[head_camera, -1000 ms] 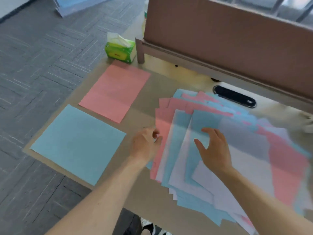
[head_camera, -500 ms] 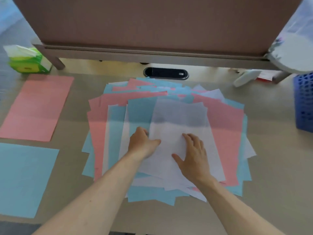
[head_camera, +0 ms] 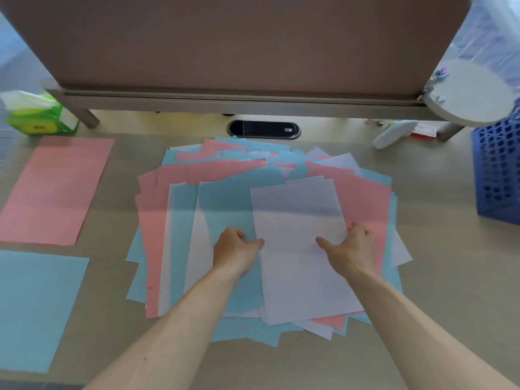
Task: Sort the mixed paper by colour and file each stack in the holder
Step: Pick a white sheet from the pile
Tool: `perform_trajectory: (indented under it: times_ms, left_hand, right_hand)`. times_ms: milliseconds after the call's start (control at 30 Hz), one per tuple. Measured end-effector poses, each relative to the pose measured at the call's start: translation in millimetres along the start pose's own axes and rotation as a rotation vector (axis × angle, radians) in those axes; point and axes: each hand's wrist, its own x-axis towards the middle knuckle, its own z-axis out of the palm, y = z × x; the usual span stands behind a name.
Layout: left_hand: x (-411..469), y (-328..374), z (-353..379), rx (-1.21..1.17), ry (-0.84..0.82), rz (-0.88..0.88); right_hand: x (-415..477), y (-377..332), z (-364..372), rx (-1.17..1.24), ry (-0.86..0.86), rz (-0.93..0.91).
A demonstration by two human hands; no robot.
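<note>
The sorting has barely begun. Two colour stacks are started at the left of the beige tabletop point(head_camera: 444, 277): a flat pink paper stack point(head_camera: 56, 190) just in front of a green tissue box point(head_camera: 42, 121), and a flat light-blue paper stack point(head_camera: 36, 308) nearer the person, the two close but apart (how many sheets either holds cannot be told from above). No white stack is laid out anywhere in view.

The bulk of the work sits in the middle: a fanned mixed pile of pink, blue and white sheets point(head_camera: 157, 220). On top of it lies a white sheet of paper point(head_camera: 301, 266), and both hands are on it. The left hand point(head_camera: 235, 250) takes its left edge, thumb on top and fingers curled at the edge; the right hand point(head_camera: 350, 249) takes the right edge the same way, so each grip is clamped on that sheet.

The blue perforated plastic holder point(head_camera: 498, 175) stands at the far right, well apart from the pile; its inside is out of view. I judge most of the pile is left to sort and all the filing is probably to come.
</note>
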Motion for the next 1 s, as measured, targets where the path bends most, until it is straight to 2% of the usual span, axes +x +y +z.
perform_trajectory:
  times_ms: [233, 300, 400, 467, 567, 667, 733, 867, 1000]
  left_hand:
    - [1, 10, 16, -0.197, -0.125, -0.076]
    - [-1, 5, 18, -0.167, -0.089, -0.016]
    - [-5, -2, 14, -0.138, 0.009, 0.117]
    - [-5, -4, 4, -0.158, 0.018, 0.181]
    - [-7, -2, -9, -0.224, -0.042, 0.241]
    - [-5, 5, -16, -0.282, 0.011, 0.27]
    - [-3, 8, -16, -0.285, 0.024, 0.273]
    - [-10, 25, 0, -0.186, -0.049, 0.295]
    - [-30, 58, 40, -0.108, -0.15, 0.396]
  right_hand:
    - [9, 7, 3, 0.07, -0.036, 0.046]
    - [6, 9, 2, 0.047, -0.03, 0.021]
    - [0, 9, 4, -0.059, 0.072, -0.092]
    - [-4, 2, 5, -0.076, 0.13, -0.156]
    - [-6, -11, 5, 0.115, 0.144, -0.19]
    - [-6, -17, -1, 0.389, 0.001, -0.172]
    - [-2, -12, -9, 0.474, -0.04, -0.141]
    - [12, 13, -34, 0.536, 0.035, -0.073]
    - [22, 52, -67, 0.603, 0.11, 0.003]
